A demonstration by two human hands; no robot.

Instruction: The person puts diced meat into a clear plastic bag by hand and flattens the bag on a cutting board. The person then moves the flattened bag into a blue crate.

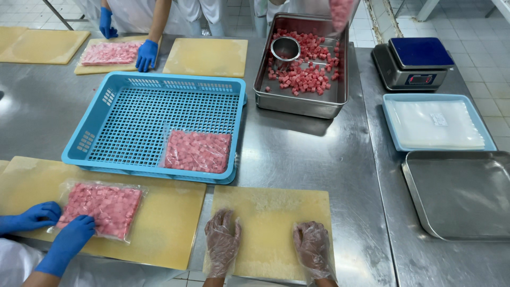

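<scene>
My left hand [221, 242] and my right hand [313, 248], both in clear plastic gloves, rest flat and empty on a bare yellow cutting board [271, 210] at the table's near edge. Beyond it stands a blue plastic crate [133, 111] holding one clear bag of pink meat cubes [197, 151] in its near right corner. A steel pan [297, 101] farther back holds loose pink cubes [305, 74] and a small steel cup [285, 49].
At my left, a co-worker's blue-gloved hands [50, 231] press a bag of cubes [101, 208] on another board. Across the table a person in blue gloves [146, 55] flattens a bag [109, 53]. At right are a scale [414, 61], a blue tray of empty bags [435, 122] and an empty steel tray [462, 194].
</scene>
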